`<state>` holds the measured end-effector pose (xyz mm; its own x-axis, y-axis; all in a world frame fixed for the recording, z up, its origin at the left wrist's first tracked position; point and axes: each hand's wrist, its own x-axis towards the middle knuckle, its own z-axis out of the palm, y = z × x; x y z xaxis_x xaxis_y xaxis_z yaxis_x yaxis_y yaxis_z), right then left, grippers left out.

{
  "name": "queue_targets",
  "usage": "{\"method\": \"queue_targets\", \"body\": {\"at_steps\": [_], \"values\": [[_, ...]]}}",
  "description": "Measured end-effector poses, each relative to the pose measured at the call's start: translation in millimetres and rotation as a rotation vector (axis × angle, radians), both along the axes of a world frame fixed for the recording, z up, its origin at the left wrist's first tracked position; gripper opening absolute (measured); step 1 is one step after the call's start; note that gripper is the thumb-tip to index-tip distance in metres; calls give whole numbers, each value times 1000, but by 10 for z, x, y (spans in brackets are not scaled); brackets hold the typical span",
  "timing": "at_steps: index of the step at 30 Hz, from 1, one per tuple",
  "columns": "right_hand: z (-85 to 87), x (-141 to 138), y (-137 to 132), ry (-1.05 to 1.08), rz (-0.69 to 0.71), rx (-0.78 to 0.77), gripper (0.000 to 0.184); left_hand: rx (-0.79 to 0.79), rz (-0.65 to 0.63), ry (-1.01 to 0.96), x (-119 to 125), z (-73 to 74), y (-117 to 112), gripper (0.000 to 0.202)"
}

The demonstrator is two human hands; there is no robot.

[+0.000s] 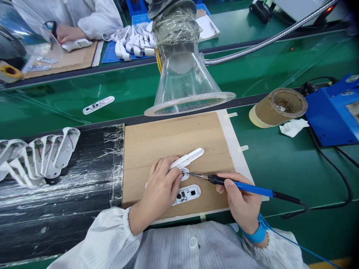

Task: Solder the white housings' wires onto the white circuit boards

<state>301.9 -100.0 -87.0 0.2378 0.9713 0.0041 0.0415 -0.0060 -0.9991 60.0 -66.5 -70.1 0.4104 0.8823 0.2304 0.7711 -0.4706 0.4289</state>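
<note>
My right hand (244, 200) grips a soldering iron (244, 186) with a blue handle, its tip pointing left. That tip meets the end of a small white circuit board (185, 174), where thin wires show. My left hand (161, 186) is closed over the board and a long white plastic housing (188, 158), thumb and forefinger pinched near the iron's tip. What exactly lies between those fingertips is too small to make out. Just below, a second white circuit board (187, 194) with black components lies flat, its left end hidden by my left hand.
Cardboard (168, 136) covers the work spot under a clear extraction hood (190, 86). Several white housings (47, 153) lie on black wrap at left. A cardboard tube (277, 108) and a blue soldering station (333, 112) stand right. Across the bench, a co-worker's hand (70, 33) rests by a housing.
</note>
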Motion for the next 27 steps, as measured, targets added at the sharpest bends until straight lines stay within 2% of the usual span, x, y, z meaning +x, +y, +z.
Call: {"method": "queue_targets", "body": {"at_steps": [27], "values": [[-6, 10, 2, 3, 10, 16, 13, 1, 10, 6, 16, -31, -6, 13]]}}
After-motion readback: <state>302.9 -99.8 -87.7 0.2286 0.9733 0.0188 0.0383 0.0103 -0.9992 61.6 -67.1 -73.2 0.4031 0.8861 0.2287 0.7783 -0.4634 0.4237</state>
